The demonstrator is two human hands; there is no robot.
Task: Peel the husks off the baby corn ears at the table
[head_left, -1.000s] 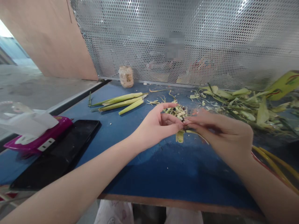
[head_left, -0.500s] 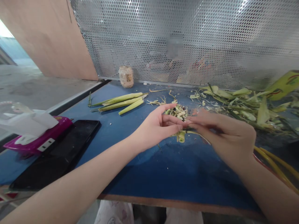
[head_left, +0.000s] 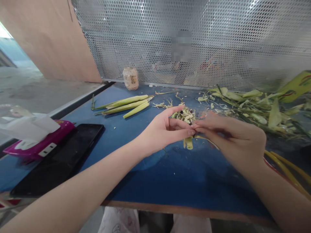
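My left hand (head_left: pixel 163 127) is closed in a pinch at the middle of the table, its index finger raised and stretched out. Its thumb meets the fingertips of my right hand (head_left: pixel 234 134), also pinched; what lies between them is too small and hidden to name. Just below the left thumb shows a short rolled piece of pale green stalk (head_left: pixel 188 143). From beside it a thin pale strip (head_left: pixel 206 139) runs under my right fingers. Behind the left fingers is a small heap of chopped plant bits (head_left: pixel 186 115).
Several long green stalks (head_left: pixel 128 105) lie left of the heap. Peeled husks (head_left: pixel 259 111) pile up at the right, by yellow handles (head_left: pixel 289 170). A jar (head_left: pixel 131 78) stands before the perforated metal panel (head_left: pixel 145 42). A black phone (head_left: pixel 60 158) and purple tissue holder (head_left: pixel 60 129) are at left.
My left thumb has slid slightly right, closer against the right fingertips. Otherwise both hands keep nearly the same place, and the view has shifted a little.
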